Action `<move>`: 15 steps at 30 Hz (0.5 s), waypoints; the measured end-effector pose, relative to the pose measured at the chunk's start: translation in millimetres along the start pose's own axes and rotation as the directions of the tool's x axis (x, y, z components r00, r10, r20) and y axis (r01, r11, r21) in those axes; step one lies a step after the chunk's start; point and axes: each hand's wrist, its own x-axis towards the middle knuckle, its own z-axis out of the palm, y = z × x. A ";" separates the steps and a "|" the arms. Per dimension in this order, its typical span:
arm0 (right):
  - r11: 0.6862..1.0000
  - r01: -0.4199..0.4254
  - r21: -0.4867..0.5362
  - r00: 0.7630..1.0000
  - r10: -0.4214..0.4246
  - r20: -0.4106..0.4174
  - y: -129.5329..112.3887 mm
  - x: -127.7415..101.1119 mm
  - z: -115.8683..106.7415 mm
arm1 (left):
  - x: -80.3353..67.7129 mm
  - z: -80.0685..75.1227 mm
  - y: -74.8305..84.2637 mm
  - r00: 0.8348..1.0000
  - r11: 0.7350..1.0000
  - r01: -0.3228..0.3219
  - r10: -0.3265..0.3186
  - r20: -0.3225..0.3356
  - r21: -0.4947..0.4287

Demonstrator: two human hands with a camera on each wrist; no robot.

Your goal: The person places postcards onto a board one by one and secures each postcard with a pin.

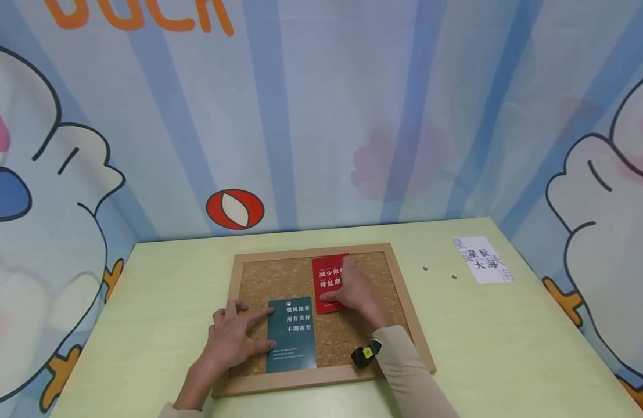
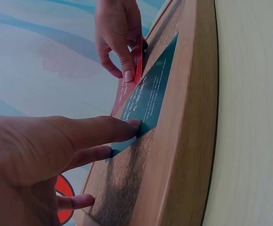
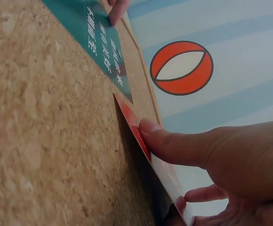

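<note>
A dark green card (image 1: 290,339) with white writing lies on the lower middle of a wood-framed cork board (image 1: 274,278). A small shiny dot, like a pin head, shows at its top edge. My left hand (image 1: 231,341) is spread at the card's left side, thumb and index fingertip resting on its edge. Above and to the right is a red card (image 1: 327,266) with white writing. My right hand (image 1: 359,289) pinches it by the right side, thumb on its front and fingers behind, as the right wrist view shows. There the red card's near edge (image 3: 148,160) is lifted off the cork.
Two small grey bits (image 1: 425,268) lie on the pale yellow table (image 1: 509,348) right of the board. Farther right is a white sheet (image 1: 485,261) with dark characters. A striped blue cartoon backdrop (image 1: 321,116) rises behind the table.
</note>
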 end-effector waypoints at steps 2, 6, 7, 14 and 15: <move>0.999 -0.012 -0.032 1.000 0.012 -0.005 -1.2 -1.4 -0.6 | 0.2 0.7 0.5 1.000 1.000 0.003 -0.003 0.003 0.001; 0.996 -0.026 -0.083 1.000 0.025 -0.014 -3.5 -3.3 -0.9 | 0.1 1.0 1.4 1.000 1.000 0.008 -0.008 0.007 -0.003; 0.995 -0.029 -0.093 1.000 0.028 -0.014 -3.7 -3.6 -0.6 | 0.0 0.9 1.5 1.000 1.000 0.008 -0.008 0.008 -0.003; 0.991 -0.036 -0.131 0.999 0.033 -0.022 -4.1 -5.3 0.7 | -0.1 0.6 0.9 1.000 1.000 0.002 -0.002 0.009 -0.007; 0.990 -0.032 -0.136 0.999 0.029 -0.025 -4.6 -5.8 0.5 | 0.0 0.7 0.7 1.000 1.000 0.001 -0.001 0.009 -0.007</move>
